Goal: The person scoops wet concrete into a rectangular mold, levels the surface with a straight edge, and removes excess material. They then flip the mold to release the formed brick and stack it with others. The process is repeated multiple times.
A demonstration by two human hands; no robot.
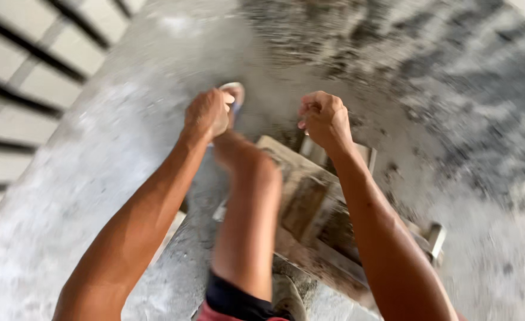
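Closest to the camera on my feed are the two bare forearms coming in from the bottom edge, plus a raised knee and shin between them with dark shorts (233, 300) at the very bottom. Biggest thing in the scene by far is the grey concrete floor (96, 172), dusty and streaked, filling nearly everything; far left there's a white wall or grating with dark bars (19, 77). Next down in size is a rough wooden frame (310, 205), cement-stained, sitting on the floor under and right of the leg, running toward the near right.

Left hand (206, 113) is curled shut, fingers pressed together into a fist, right up against the foot at the far end of the shin. Peeking out just past that hand is a pale sandal (237, 92), so the hand looks like it's touching or gripping at the sandal, but motion blur means I can't tell exactly what it pinches. Right hand (323, 116) is also a loose fist, fingers curled in, hovering over the far end of the frame, well apart from the left. Can't tell if it holds anything.
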